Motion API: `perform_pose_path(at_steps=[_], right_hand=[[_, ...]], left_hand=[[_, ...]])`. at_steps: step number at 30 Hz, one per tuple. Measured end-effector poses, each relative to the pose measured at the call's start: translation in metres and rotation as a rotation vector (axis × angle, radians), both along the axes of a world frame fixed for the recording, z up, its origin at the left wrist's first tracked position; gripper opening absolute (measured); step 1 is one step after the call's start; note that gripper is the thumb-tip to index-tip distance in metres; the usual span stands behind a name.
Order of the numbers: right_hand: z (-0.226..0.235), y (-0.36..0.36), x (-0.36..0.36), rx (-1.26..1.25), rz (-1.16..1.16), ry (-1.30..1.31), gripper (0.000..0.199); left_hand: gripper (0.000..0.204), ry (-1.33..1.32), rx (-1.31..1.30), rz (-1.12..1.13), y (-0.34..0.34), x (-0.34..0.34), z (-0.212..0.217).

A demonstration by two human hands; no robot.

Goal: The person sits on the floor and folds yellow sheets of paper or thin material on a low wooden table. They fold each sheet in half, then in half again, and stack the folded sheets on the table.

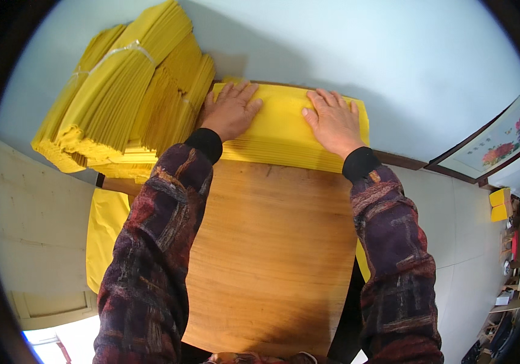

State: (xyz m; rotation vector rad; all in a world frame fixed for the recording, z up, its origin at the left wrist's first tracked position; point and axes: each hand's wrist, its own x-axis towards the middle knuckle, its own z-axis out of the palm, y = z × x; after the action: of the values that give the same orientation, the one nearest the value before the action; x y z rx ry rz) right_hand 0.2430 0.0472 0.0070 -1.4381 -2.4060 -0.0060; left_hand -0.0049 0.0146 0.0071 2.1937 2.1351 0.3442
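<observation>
A flat stack of yellow sheets (284, 121) lies along the far edge of a wooden table (266, 242), close to the wall. My left hand (231, 112) rests palm down on the stack's left part, fingers stretched toward the wall. On its right part lies my right hand (334, 121), also flat with the fingers extended. Neither hand grips anything. Left of my left hand rises a tall pile of folded yellow bundles (126, 91), the top one bound with a pale tie (134, 46).
Yellow material (107, 227) hangs by the table's left side. A framed flower picture (496, 145) leans at the wall on the right. Yellow blocks (499, 205) and assorted goods stand farther right on the pale tiled floor (433, 212). A cream panel (41, 224) is at left.
</observation>
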Motion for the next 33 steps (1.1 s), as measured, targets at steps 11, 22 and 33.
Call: perform_pose_path(at_steps=[11, 22, 33], right_hand=[[-0.008, 0.004, 0.002, 0.043, 0.031, -0.016, 0.048], [0.027, -0.009, -0.004, -0.078, -0.040, -0.041, 0.054], [-0.010, -0.245, 0.006, -0.226, 0.337, 0.375, 0.027]], left_hand=[[0.060, -0.137, 0.137, 0.027, 0.001, -0.012, -0.031], [0.061, -0.037, 0.031, 0.119, -0.057, 0.020, 0.028], [0.032, -0.666, -0.056, -0.219, -0.442, 0.046, -0.013]])
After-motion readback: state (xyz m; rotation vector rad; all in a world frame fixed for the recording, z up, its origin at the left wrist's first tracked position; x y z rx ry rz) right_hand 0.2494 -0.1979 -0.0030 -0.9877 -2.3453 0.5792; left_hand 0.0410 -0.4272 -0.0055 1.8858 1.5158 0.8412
